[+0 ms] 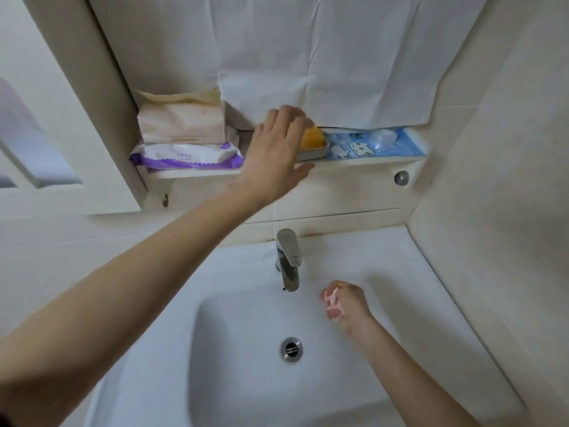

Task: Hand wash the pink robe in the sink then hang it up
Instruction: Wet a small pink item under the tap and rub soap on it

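Observation:
A small bunched pink robe point(332, 303) is squeezed in my right hand point(349, 303), held over the right rim of the white sink point(234, 380) beside the faucet point(288, 257). My left hand point(277, 152) reaches up to the shelf point(363, 163), its fingers curling over a yellow soap bar point(312, 138) that lies in a grey soap dish point(314, 154). Whether the fingers grip the soap is not visible. The sink basin is dry-looking, with a metal drain point(291, 349) in the middle.
On the shelf's left stand a beige tissue pack point(181, 121) on top of a purple wet-wipe pack point(184, 155); a blue cartoon-printed pack point(375, 146) lies at the right. White paper covers the mirror above. A tiled wall rises close on the right.

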The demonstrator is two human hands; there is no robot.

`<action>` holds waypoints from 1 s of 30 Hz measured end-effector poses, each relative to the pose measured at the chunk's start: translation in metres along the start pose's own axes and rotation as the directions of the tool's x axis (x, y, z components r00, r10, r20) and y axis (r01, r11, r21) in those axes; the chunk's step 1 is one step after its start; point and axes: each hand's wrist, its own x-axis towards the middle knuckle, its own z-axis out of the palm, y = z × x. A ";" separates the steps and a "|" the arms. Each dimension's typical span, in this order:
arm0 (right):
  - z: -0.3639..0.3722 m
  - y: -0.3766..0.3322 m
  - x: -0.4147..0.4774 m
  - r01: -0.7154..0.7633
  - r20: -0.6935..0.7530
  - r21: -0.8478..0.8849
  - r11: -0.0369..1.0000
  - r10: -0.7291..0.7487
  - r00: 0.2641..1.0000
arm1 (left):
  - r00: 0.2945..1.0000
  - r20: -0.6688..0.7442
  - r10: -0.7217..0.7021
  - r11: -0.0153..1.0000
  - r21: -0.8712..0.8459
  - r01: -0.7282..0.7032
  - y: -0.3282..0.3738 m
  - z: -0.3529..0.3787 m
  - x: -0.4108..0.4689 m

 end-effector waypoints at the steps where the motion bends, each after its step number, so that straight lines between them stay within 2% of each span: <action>1: 0.002 0.000 -0.002 0.025 -0.039 -0.011 1.000 -0.025 0.999 | 0.993 -0.105 0.051 0.989 -0.132 -0.065 0.007 0.003 -0.023; 2: 0.004 0.001 -0.003 0.047 -0.063 -0.023 0.999 -0.048 0.997 | 0.986 -0.151 0.067 0.965 -0.242 -0.102 0.013 0.008 -0.048; 3: 0.007 -0.001 -0.005 0.070 -0.080 -0.029 0.997 -0.073 0.994 | 0.990 -0.136 0.045 0.942 -0.325 -0.087 0.016 0.018 -0.074; 5: 0.014 -0.004 -0.008 0.089 -0.100 -0.023 0.996 -0.091 0.991 | 0.993 0.029 -0.116 0.886 -0.449 0.116 0.018 0.039 -0.124; 6: 0.018 -0.005 -0.007 0.085 -0.110 0.004 0.996 -0.084 0.990 | 0.965 0.151 -0.215 0.843 -0.470 0.261 0.016 0.051 -0.145; 8: 0.026 -0.007 -0.003 0.066 -0.128 0.040 0.997 -0.060 0.990 | 0.837 0.415 -0.356 0.761 -0.391 0.518 0.007 0.073 -0.180; 9: 0.029 -0.008 -0.002 0.061 -0.134 0.043 0.997 -0.055 0.990 | 0.757 0.522 -0.393 0.738 -0.312 0.598 0.003 0.081 -0.194; 11: 0.033 -0.007 0.005 0.037 -0.141 0.037 0.999 -0.032 0.990 | 0.616 0.657 -0.435 0.707 -0.174 0.685 -0.006 0.089 -0.217; 13: 0.037 -0.005 0.011 -0.002 -0.140 0.044 0.999 0.008 0.990 | 0.533 0.706 -0.467 0.647 -0.138 0.750 -0.010 0.091 -0.234; 15: 0.039 -0.003 0.021 0.021 -0.119 0.046 0.999 -0.015 0.993 | 0.516 0.698 -0.496 0.597 -0.157 0.787 -0.010 0.089 -0.245; 16: 0.042 -0.004 0.023 0.061 -0.122 -0.021 0.998 -0.063 0.991 | 0.521 0.687 -0.506 0.582 -0.173 0.794 -0.009 0.087 -0.248; 18: 0.050 -0.015 0.029 0.172 -0.126 -0.116 0.978 -0.186 0.974 | 0.541 0.663 -0.517 0.564 -0.212 0.798 -0.009 0.083 -0.252; 20: 0.064 -0.033 0.036 0.338 -0.062 -0.206 0.918 -0.357 0.932 | 0.555 0.649 -0.520 0.554 -0.239 0.798 -0.009 0.080 -0.253; 22: 0.082 -0.051 0.046 0.495 0.107 -0.319 0.808 -0.488 0.866 | 0.562 0.635 -0.529 0.540 -0.259 0.801 -0.009 0.079 -0.253; 23: 0.091 -0.055 0.055 0.565 0.217 -0.437 0.700 -0.528 0.821 | 0.565 0.627 -0.536 0.537 -0.263 0.802 -0.009 0.079 -0.252; 24: 0.098 -0.056 0.066 0.610 0.311 -0.583 0.537 -0.546 0.778 | 0.567 0.620 -0.542 0.537 -0.263 0.801 -0.008 0.080 -0.252; 25: 0.103 -0.053 0.076 0.628 0.410 -0.704 0.331 -0.533 0.740 | 0.571 0.615 -0.544 0.538 -0.266 0.800 -0.006 0.082 -0.251; 27: 0.110 -0.040 0.090 0.627 0.570 -0.778 -0.035 -0.458 0.682 | 0.578 0.609 -0.543 0.534 -0.281 0.798 -0.003 0.085 -0.249; 28: 0.109 -0.034 0.096 0.616 0.603 -0.776 -0.134 -0.441 0.664 | 0.581 0.606 -0.543 0.532 -0.287 0.796 -0.002 0.086 -0.248; 30: 0.105 -0.020 0.100 0.583 0.596 -0.789 -0.195 -0.477 0.646 | 0.583 0.605 -0.542 0.532 -0.289 0.796 0.001 0.087 -0.248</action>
